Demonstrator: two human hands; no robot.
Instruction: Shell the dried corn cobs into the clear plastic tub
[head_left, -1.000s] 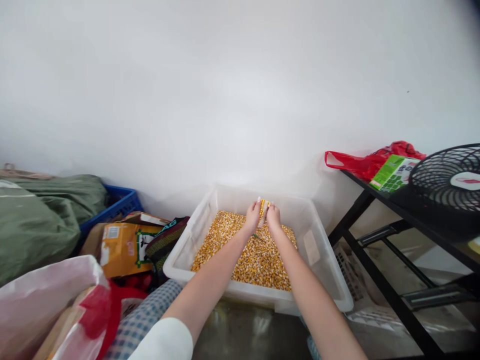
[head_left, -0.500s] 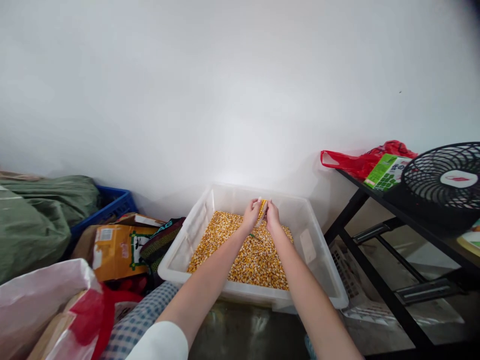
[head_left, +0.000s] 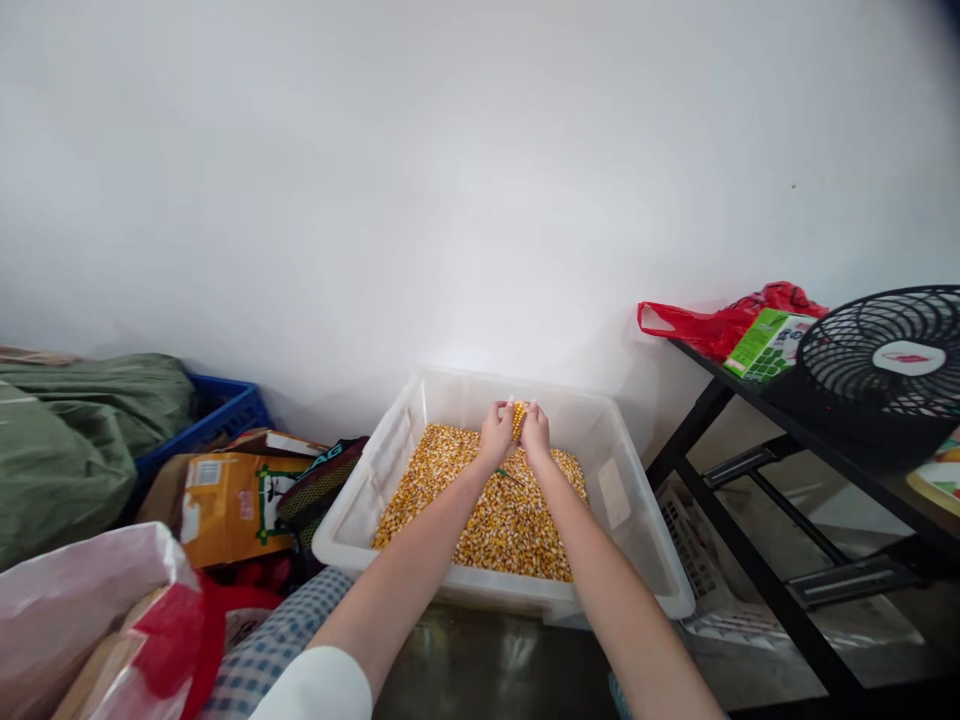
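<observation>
My left grip (head_left: 495,437) and right grip (head_left: 535,435) are both wrapped around the corn cob (head_left: 519,420), which sits between them above the loose kernels (head_left: 517,540) in the white plastic tub (head_left: 341,553). I'd brace it firmly on one side and press evenly along its rows from the other, low over the middle so whatever comes loose lands inside. It's mostly covered, so I can't tell how many rows are bare.
</observation>
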